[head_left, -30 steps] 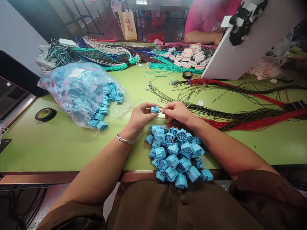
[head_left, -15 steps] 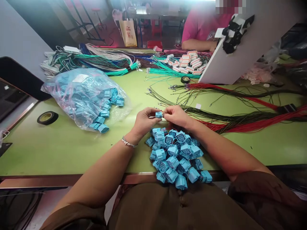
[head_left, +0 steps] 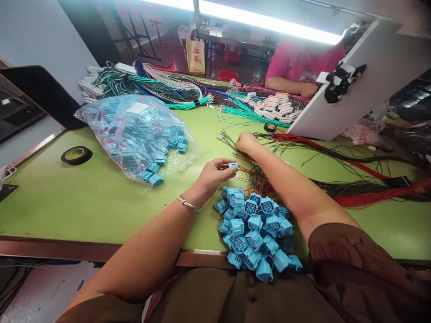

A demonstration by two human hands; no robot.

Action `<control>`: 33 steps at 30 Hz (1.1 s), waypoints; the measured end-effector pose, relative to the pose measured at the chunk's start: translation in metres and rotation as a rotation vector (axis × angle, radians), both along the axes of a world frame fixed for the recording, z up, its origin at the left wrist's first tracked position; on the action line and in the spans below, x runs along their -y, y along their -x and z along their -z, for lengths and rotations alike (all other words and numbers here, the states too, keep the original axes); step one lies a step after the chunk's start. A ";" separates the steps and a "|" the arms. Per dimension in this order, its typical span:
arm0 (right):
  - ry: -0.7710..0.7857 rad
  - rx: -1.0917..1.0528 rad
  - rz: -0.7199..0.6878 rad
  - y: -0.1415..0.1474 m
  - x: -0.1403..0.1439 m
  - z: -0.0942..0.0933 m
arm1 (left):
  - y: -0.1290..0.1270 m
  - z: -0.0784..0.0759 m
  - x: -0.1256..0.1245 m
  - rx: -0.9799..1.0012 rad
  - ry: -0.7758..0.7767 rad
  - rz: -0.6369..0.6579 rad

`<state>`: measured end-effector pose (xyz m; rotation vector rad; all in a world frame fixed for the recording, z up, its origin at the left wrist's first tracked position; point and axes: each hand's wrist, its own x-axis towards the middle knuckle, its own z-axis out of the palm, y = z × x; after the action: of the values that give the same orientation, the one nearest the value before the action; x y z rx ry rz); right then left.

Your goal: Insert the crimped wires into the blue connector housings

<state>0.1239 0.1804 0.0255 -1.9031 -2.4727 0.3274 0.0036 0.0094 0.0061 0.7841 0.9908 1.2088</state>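
Blue connector [head_left: 233, 166], long axis pointing right, left hand [head_left: 214, 173] pinching, right hand [head_left: 247, 142] curled, hold unclear

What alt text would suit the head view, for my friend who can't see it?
A person's left hand holds a blue connector over a green table, while the right hand is at dark wires. A pile of similar connectors lies at the table's near edge, and a clear bag of more lies to the left.
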 end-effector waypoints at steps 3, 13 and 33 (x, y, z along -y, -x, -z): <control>0.032 -0.070 0.067 -0.006 -0.005 0.000 | 0.001 0.000 0.000 0.056 0.011 0.005; -0.053 -0.173 -0.100 -0.010 0.024 -0.054 | 0.002 -0.004 0.001 0.083 0.056 0.001; -0.023 -0.697 -0.108 -0.036 0.109 -0.027 | 0.002 -0.001 -0.003 0.254 0.108 -0.008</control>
<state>0.1599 0.0714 0.0527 -1.3239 -2.0778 0.7972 0.0016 0.0124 0.0068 0.5270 0.8422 1.2177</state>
